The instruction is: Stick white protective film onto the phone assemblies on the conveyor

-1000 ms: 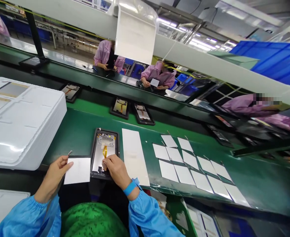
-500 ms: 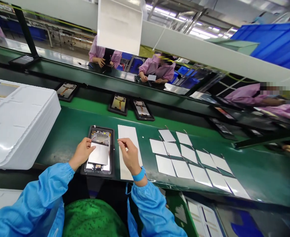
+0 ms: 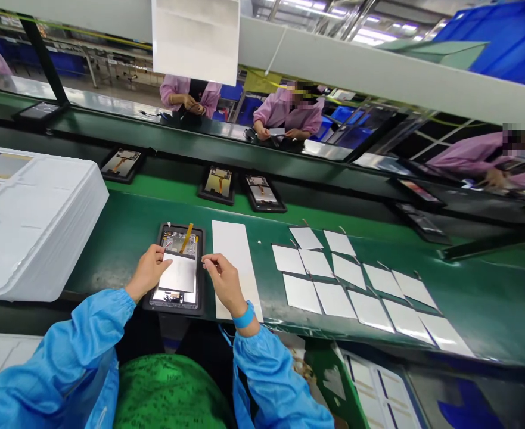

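Observation:
An opened tablet (image 3: 173, 302) lies in a black frame on the green bench, its circuit parts showing at the top. A silver, flat battery (image 3: 178, 275) covers its middle. My left hand (image 3: 149, 271) is closed at the battery's upper left corner, thumb on its face and fingers by a thin wire. An orange ribbon cable (image 3: 186, 238) stands up from the tablet's upper part. With fingertips pinched, my right hand (image 3: 224, 282) is at the tablet's right edge; what it holds, if anything, is too small to make out. Under that hand lies a long white sheet (image 3: 230, 238).
Several white flat batteries (image 3: 337, 298) with short wires lie in rows to the right. A stack of white trays (image 3: 43, 220) stands left. Behind, opened tablets (image 3: 262, 193) sit on the green belt (image 3: 168, 186). Co-workers in pink (image 3: 284, 113) sit across the line.
My right hand has moved left, from above the white sheet to the tablet's right edge. The orange ribbon cable now shows upright over the tablet's top. My left hand stays by the battery.

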`<act>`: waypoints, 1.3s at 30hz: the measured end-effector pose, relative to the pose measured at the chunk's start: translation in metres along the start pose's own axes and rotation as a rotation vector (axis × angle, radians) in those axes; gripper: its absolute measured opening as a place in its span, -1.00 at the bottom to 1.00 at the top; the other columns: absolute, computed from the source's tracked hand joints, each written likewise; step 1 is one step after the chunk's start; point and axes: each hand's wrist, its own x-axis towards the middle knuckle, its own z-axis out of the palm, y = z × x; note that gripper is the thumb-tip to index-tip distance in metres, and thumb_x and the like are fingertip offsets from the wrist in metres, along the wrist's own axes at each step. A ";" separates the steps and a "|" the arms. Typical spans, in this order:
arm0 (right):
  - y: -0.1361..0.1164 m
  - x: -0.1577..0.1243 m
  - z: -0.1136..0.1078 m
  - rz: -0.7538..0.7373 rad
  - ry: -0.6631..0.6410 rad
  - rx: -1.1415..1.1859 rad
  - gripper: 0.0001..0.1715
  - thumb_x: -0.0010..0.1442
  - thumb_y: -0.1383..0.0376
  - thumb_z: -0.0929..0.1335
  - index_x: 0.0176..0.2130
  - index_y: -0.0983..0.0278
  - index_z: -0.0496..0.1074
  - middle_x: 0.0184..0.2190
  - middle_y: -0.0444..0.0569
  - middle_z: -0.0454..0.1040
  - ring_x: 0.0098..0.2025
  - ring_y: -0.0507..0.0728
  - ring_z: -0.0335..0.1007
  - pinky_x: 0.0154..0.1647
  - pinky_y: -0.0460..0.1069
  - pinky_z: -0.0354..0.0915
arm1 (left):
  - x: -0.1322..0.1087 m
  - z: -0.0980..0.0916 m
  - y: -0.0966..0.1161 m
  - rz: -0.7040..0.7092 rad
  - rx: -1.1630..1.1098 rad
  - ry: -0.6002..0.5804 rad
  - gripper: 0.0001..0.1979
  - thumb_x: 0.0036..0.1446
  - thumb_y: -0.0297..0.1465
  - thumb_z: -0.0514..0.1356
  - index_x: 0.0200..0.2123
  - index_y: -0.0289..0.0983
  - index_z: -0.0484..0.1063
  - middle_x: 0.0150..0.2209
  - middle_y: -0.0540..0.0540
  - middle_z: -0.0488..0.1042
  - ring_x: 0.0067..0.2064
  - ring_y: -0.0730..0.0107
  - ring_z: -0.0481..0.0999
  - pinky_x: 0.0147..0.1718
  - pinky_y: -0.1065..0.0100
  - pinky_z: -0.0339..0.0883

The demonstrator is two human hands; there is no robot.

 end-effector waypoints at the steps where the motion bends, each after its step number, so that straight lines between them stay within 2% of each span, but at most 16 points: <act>1: 0.001 -0.001 0.001 0.000 -0.012 -0.007 -0.73 0.32 0.16 0.27 -0.17 0.24 0.48 -0.23 0.02 0.55 -0.18 0.16 0.48 -0.18 0.04 0.38 | 0.000 0.000 0.000 -0.005 -0.003 0.002 -0.59 -0.10 -0.24 0.34 -0.23 -0.25 0.27 -0.39 -0.05 0.53 -0.38 0.30 0.54 -0.39 0.31 0.36; 6: 0.002 -0.002 0.004 -0.006 -0.035 -0.051 -0.74 0.32 0.18 0.26 -0.17 0.23 0.50 -0.22 0.00 0.56 -0.16 0.15 0.47 -0.19 0.03 0.37 | -0.001 0.001 0.003 -0.026 -0.029 0.022 -0.55 -0.15 -0.21 0.38 -0.25 -0.24 0.27 -0.38 -0.06 0.54 -0.35 0.27 0.55 -0.38 0.30 0.37; 17: 0.004 -0.004 0.010 -0.024 -0.071 -0.091 -0.77 0.34 0.23 0.26 -0.17 0.23 0.49 -0.21 -0.01 0.54 -0.15 0.13 0.46 -0.21 0.00 0.36 | 0.000 0.003 -0.005 -0.004 0.011 0.020 -0.61 -0.10 -0.25 0.35 -0.24 -0.24 0.28 -0.35 -0.09 0.54 -0.33 0.26 0.55 -0.39 0.32 0.35; 23: 0.007 -0.008 0.015 -0.189 -0.226 -0.202 -0.76 0.35 0.31 0.27 -0.11 0.19 0.53 -0.02 0.02 0.53 0.05 0.18 0.40 0.10 0.14 0.32 | 0.003 0.003 -0.010 0.018 0.067 0.038 -0.65 -0.09 -0.31 0.33 -0.26 -0.23 0.27 -0.41 -0.03 0.50 -0.41 0.33 0.50 -0.42 0.35 0.30; 27: 0.009 -0.010 0.017 -0.231 -0.278 -0.286 -0.76 0.32 0.33 0.31 -0.09 0.19 0.56 0.03 0.04 0.52 0.07 0.21 0.36 0.12 0.18 0.33 | 0.004 0.002 -0.010 0.047 0.107 0.032 -0.71 -0.06 -0.36 0.29 -0.27 -0.23 0.27 -0.42 -0.01 0.49 -0.40 0.34 0.50 -0.40 0.36 0.29; 32: 0.011 -0.012 0.019 -0.250 -0.273 -0.323 -0.77 0.25 0.38 0.38 -0.09 0.21 0.55 0.05 0.07 0.51 0.06 0.24 0.35 0.09 0.20 0.35 | 0.000 0.000 -0.001 0.108 0.237 0.057 -0.77 -0.04 -0.39 0.28 -0.31 -0.21 0.29 -0.38 0.01 0.48 -0.42 0.39 0.46 -0.38 0.37 0.28; 39: 0.013 -0.013 0.021 -0.262 -0.272 -0.339 -0.74 0.20 0.42 0.42 -0.09 0.23 0.53 0.07 0.07 0.49 0.05 0.24 0.33 0.09 0.19 0.35 | -0.002 -0.005 0.012 0.166 0.536 0.054 -0.82 0.03 -0.38 0.28 -0.32 -0.19 0.31 -0.47 0.02 0.44 -0.42 0.31 0.44 -0.38 0.34 0.17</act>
